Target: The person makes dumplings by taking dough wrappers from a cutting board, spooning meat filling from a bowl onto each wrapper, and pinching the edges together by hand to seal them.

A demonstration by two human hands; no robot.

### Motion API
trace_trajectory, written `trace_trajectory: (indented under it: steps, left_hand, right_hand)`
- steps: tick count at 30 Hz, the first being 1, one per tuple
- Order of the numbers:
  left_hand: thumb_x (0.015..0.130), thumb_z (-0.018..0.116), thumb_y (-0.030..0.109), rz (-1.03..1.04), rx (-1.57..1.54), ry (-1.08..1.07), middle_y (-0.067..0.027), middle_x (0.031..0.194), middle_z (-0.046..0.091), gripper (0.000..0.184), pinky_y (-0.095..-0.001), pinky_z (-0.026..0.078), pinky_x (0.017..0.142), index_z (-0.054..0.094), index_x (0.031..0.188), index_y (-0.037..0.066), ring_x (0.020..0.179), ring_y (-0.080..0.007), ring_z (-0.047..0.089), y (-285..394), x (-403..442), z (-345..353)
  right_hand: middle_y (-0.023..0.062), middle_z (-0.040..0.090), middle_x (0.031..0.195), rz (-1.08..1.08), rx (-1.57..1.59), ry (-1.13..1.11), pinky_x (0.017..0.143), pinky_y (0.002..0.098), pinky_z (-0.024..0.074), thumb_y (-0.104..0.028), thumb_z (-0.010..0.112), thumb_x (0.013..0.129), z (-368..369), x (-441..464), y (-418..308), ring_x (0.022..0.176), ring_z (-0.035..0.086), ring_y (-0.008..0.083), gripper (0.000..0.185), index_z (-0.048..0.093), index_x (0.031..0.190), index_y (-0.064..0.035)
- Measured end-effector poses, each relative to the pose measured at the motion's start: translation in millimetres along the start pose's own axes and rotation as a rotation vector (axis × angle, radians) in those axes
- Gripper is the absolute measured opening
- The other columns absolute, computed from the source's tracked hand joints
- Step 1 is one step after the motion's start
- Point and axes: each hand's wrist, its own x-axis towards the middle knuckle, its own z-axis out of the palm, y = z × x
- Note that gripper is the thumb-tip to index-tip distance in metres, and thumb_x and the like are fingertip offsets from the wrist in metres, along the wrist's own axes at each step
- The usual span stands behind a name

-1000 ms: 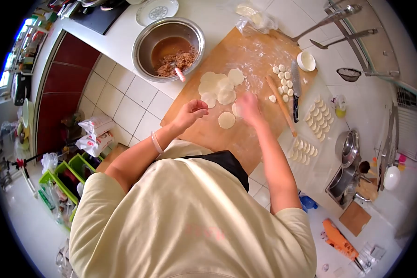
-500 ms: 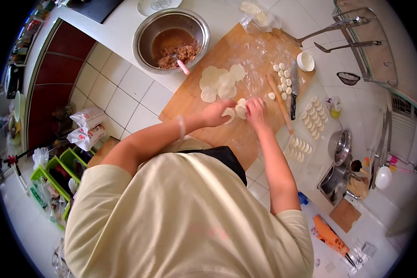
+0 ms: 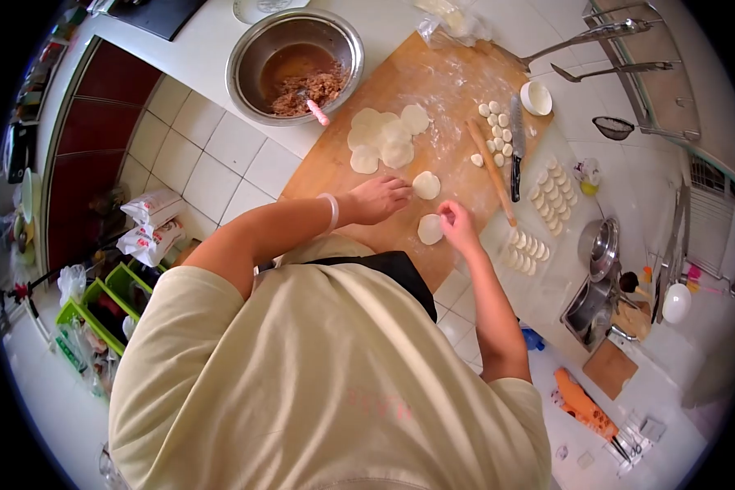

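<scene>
My left hand point(image 3: 381, 198) is over the wooden board, its fingers closed at the left edge of a round dumpling wrapper point(image 3: 425, 185). A second round wrapper point(image 3: 430, 229) is closer to my body, and the fingers of my right hand point(image 3: 458, 225) pinch its right edge. Farther up the board, several thin wrappers point(image 3: 379, 139) lie overlapping. A wooden rolling pin point(image 3: 490, 171) rests to the right of my hands. Beyond it are several small flattened dough pieces point(image 3: 498, 122) and a knife with a black handle point(image 3: 516, 151).
A steel bowl point(image 3: 354, 51) of meat filling, with a pink-handled utensil point(image 3: 318, 113), stands past the floured board point(image 3: 457, 73). Folded dumplings point(image 3: 554, 196) sit in rows at right, beside a small white bowl point(image 3: 536, 98). A sink point(image 3: 586, 310) is farther right.
My hands have moved apart: the left shifted slightly left, the right came toward my body. Wrappers that were bunched between them now lie flat and separate.
</scene>
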Motion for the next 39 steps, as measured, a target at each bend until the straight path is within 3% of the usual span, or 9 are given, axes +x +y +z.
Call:
trace_trajectory:
  steps: [7, 17, 19, 22, 25, 29, 32, 34, 39]
  left_hand:
    - [0.073, 0.067, 0.017, -0.062, -0.225, -0.043, -0.0087, 0.115, 0.056, 0.026, -0.0401, 0.04, 0.097, 0.062, 0.096, 0.007, 0.112, -0.0272, 0.049, -1, -44, -32]
    - [0.068, 0.069, 0.007, -0.306, -0.33, 0.163, -0.0085, 0.11, 0.057, 0.027, -0.0406, 0.043, 0.093, 0.061, 0.094, 0.007, 0.108, -0.0293, 0.051, -5, -67, -59]
    - [0.07, 0.068, 0.005, -0.299, -0.296, 0.226, -0.0091, 0.109, 0.057, 0.026, -0.041, 0.044, 0.09, 0.06, 0.094, 0.007, 0.106, -0.03, 0.052, -6, -66, -64]
    - [0.072, 0.068, 0.005, -0.339, -0.306, 0.244, -0.0096, 0.109, 0.056, 0.024, -0.0411, 0.045, 0.089, 0.059, 0.095, 0.008, 0.105, -0.0303, 0.052, -11, -64, -64]
    - [0.074, 0.067, 0.006, -0.346, -0.297, 0.27, -0.0097, 0.11, 0.056, 0.023, -0.0412, 0.045, 0.088, 0.059, 0.095, 0.009, 0.104, -0.0305, 0.052, -16, -59, -65]
    - [0.072, 0.067, 0.007, -0.351, -0.284, 0.288, -0.0069, 0.109, 0.056, 0.023, -0.041, 0.045, 0.085, 0.061, 0.094, 0.01, 0.105, -0.0274, 0.052, -16, -48, -67]
    - [0.073, 0.067, 0.006, -0.34, -0.301, 0.281, -0.0089, 0.111, 0.055, 0.025, -0.0419, 0.045, 0.087, 0.059, 0.097, 0.009, 0.106, -0.0301, 0.052, -13, -43, -69]
    - [0.073, 0.068, 0.006, -0.366, -0.313, 0.273, -0.0087, 0.111, 0.054, 0.026, -0.0418, 0.045, 0.086, 0.059, 0.097, 0.009, 0.106, -0.0298, 0.051, -11, -42, -70]
    - [0.073, 0.067, 0.007, -0.377, -0.326, 0.312, -0.007, 0.109, 0.056, 0.023, -0.041, 0.046, 0.084, 0.061, 0.095, 0.01, 0.106, -0.0277, 0.052, -13, -46, -67]
  right_hand:
    - [0.0119, 0.059, 0.103, -0.494, -0.326, 0.277, 0.082, 0.0421, 0.0468, -0.008, 0.065, 0.077, 37, 97, -78, 0.096, 0.056, 0.0314, 0.022, 0.061, 0.099, -0.006]
    - [0.0099, 0.057, 0.094, -0.574, -0.402, 0.262, 0.078, 0.0422, 0.0458, -0.006, 0.067, 0.072, 43, 115, -72, 0.092, 0.055, 0.0294, 0.02, 0.06, 0.091, -0.0088]
    - [0.0115, 0.06, 0.095, -0.073, -0.02, 0.022, 0.078, 0.0439, 0.0461, -0.006, 0.065, 0.074, 27, 109, -64, 0.09, 0.057, 0.031, 0.019, 0.059, 0.092, -0.0063]
    - [0.0143, 0.061, 0.098, 0.041, 0.021, 0.06, 0.079, 0.0446, 0.0466, -0.007, 0.065, 0.076, -1, 109, -35, 0.089, 0.059, 0.0331, 0.021, 0.059, 0.095, -0.0046]
    - [0.0149, 0.061, 0.099, -0.172, -0.381, 0.318, 0.08, 0.0439, 0.0469, -0.01, 0.067, 0.076, -15, 123, -29, 0.092, 0.059, 0.0339, 0.026, 0.059, 0.101, -0.0055]
    - [0.016, 0.061, 0.1, -0.325, -0.405, 0.282, 0.082, 0.0441, 0.0469, -0.011, 0.068, 0.076, 2, 169, -62, 0.094, 0.058, 0.0352, 0.032, 0.058, 0.106, -0.0054]
    - [0.0157, 0.062, 0.103, -0.204, -0.423, 0.336, 0.082, 0.0436, 0.0475, -0.013, 0.069, 0.076, 18, 196, -74, 0.095, 0.059, 0.0365, 0.033, 0.059, 0.107, -0.0062]
    - [0.0173, 0.063, 0.105, 0.085, -0.478, 0.334, 0.082, 0.0421, 0.0483, -0.015, 0.07, 0.074, 23, 205, -79, 0.094, 0.061, 0.0366, 0.036, 0.059, 0.108, -0.0071]
    - [0.0203, 0.064, 0.105, 0.181, -0.41, 0.108, 0.082, 0.041, 0.0488, -0.02, 0.07, 0.074, 2, 210, -76, 0.093, 0.062, 0.0357, 0.042, 0.057, 0.112, -0.0076]
